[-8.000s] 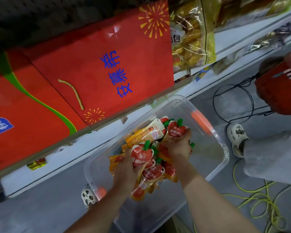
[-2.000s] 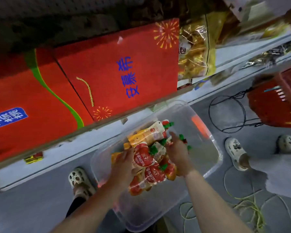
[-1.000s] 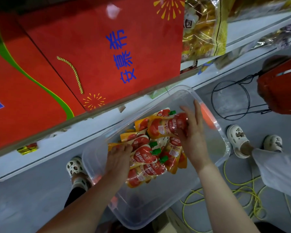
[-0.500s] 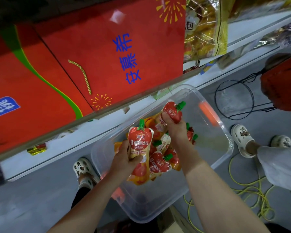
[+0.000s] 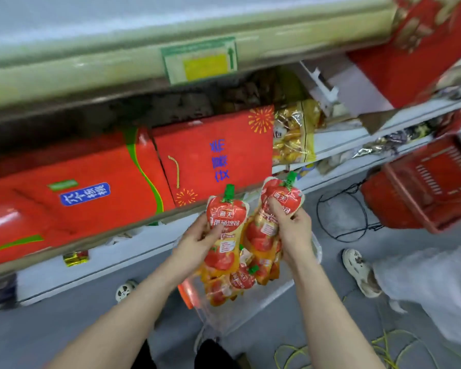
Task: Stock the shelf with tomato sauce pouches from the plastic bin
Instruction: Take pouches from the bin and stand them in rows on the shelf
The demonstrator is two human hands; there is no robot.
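My left hand [image 5: 194, 242] grips a red and yellow tomato sauce pouch [image 5: 225, 230] with a green cap, held upright. My right hand [image 5: 294, 226] grips a second pouch [image 5: 280, 201], also upright, beside the first. Both pouches hang above the clear plastic bin [image 5: 250, 312] on the floor, where more pouches [image 5: 237, 282] lie. In front of the hands runs the shelf edge [image 5: 99, 235] below the red boxes.
Red gift boxes [image 5: 149, 179] fill the shelf ahead, with yellow snack bags [image 5: 293, 134] to their right. A higher shelf rail carries a green price tag [image 5: 200, 59]. A red basket [image 5: 426, 190] and another person's leg [image 5: 431, 283] are at the right. Cables lie on the floor.
Both hands have lifted their pouches up out of the bin toward the shelf. The view has tilted upward, showing the higher shelf rail.
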